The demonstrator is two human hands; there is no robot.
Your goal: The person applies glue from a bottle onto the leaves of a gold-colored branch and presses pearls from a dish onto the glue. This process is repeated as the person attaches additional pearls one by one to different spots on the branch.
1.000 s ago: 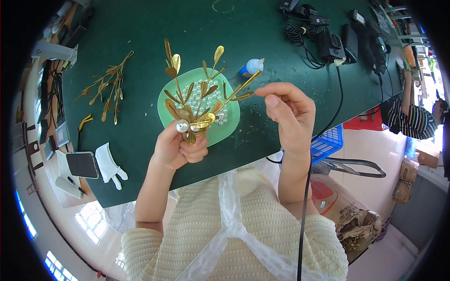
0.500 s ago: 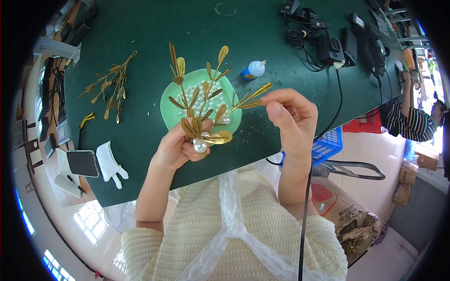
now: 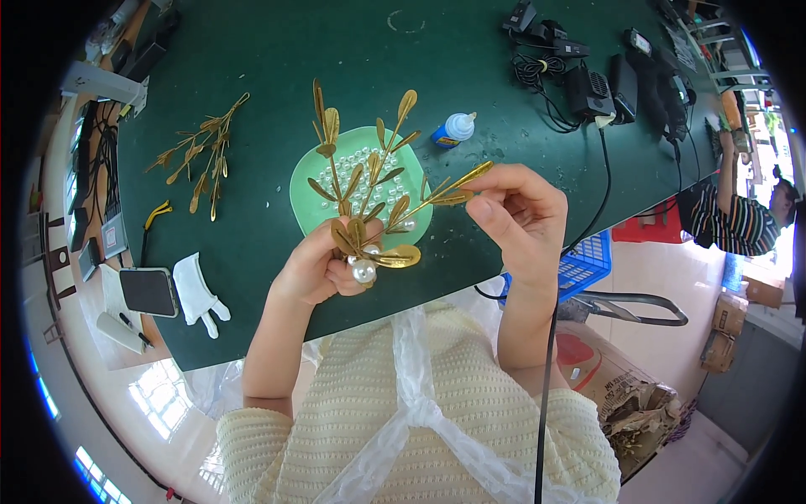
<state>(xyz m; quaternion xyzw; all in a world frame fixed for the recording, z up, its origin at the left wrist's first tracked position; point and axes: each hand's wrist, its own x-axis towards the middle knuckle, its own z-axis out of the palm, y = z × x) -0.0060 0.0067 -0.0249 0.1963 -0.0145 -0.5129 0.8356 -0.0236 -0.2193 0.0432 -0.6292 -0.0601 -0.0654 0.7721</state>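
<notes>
My left hand (image 3: 312,267) is closed around the stems of a golden leaf branch (image 3: 374,172), whose several twigs fan out upward and to the right. White pearl beads (image 3: 363,270) sit near its base, beside my left fingers. My right hand (image 3: 529,220) has thumb and forefinger closed at the leaf tips of the right-hand twig. Behind the branch is a light green dish (image 3: 305,202) with many small pearl beads (image 3: 403,178) in it. A small bottle (image 3: 454,129) with a blue label and pale nozzle lies just beyond the dish.
Another golden branch (image 3: 201,151) lies on the green table (image 3: 277,50) at left. A phone (image 3: 149,292) and white glove (image 3: 199,294) are near the left edge. Black cables and adapters (image 3: 588,91) lie back right. A blue basket (image 3: 586,265) stands below; a person (image 3: 751,210) is far right.
The branch has tilted and shifted slightly right and down in my left hand, and the pearl beads at its base have turned. My right hand stays at the right-hand twig's leaf tips.
</notes>
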